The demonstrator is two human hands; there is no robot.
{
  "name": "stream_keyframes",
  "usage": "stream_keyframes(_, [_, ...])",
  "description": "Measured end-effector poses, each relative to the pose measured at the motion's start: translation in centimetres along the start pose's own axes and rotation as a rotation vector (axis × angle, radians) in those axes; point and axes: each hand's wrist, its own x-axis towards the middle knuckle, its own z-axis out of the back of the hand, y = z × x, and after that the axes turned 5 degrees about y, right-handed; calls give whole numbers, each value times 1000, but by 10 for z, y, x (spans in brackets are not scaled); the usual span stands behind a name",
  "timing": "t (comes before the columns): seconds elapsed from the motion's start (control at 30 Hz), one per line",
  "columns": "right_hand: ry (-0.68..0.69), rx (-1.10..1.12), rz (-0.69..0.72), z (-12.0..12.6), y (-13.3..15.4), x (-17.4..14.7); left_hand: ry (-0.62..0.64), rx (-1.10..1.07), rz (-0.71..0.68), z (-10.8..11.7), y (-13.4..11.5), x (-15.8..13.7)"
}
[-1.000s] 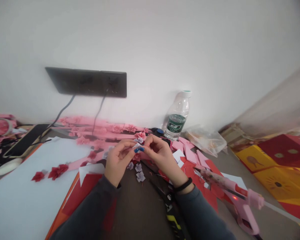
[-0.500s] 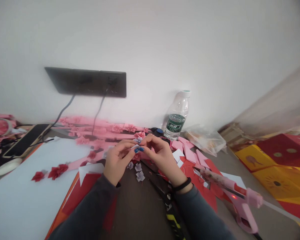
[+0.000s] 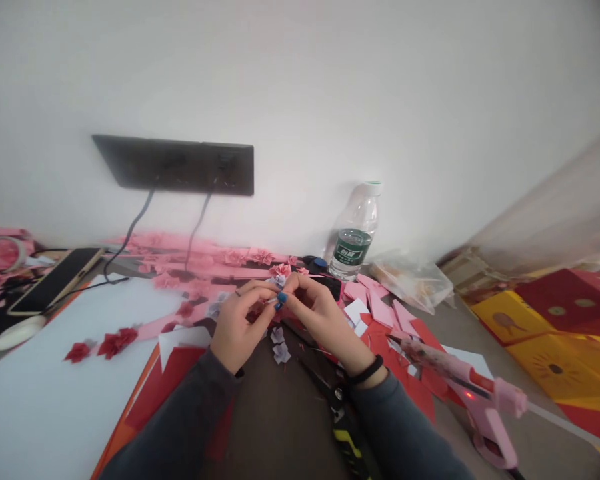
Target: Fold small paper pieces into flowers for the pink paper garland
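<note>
My left hand [image 3: 241, 321] and my right hand [image 3: 321, 313] meet above the table, fingertips pressed together. Between them is a small pale paper piece [image 3: 271, 300], mostly hidden by the fingers. Just under the hands lie small lavender paper flowers [image 3: 281, 352]. Behind the fingertips sits a pink paper flower [image 3: 281, 270] on a strip. Scissors [image 3: 337, 395] with black and yellow-green handles rest by my right wrist, blades partly open.
At right lie a pink glue gun [image 3: 460, 377] with a lit red light, red paper sheets [image 3: 387, 360] and yellow boxes [image 3: 550, 357]. A water bottle [image 3: 353, 243] stands by the wall. At left are white paper [image 3: 40, 400], red flowers [image 3: 117, 343] and a phone [image 3: 55, 280].
The fingertips have drawn closer together, and less of the pale paper piece shows between them. The cable at left hangs slightly differently. Other things stay in place.
</note>
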Motion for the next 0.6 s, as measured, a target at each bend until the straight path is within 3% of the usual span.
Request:
stream_keyframes(0.33, [-31, 29, -7, 0, -1, 1, 20, -82, 22, -2, 2, -2])
stream_keyframes(0.6, [-69, 49, 27, 1, -1, 1, -39, -250, 90, -5, 1, -3])
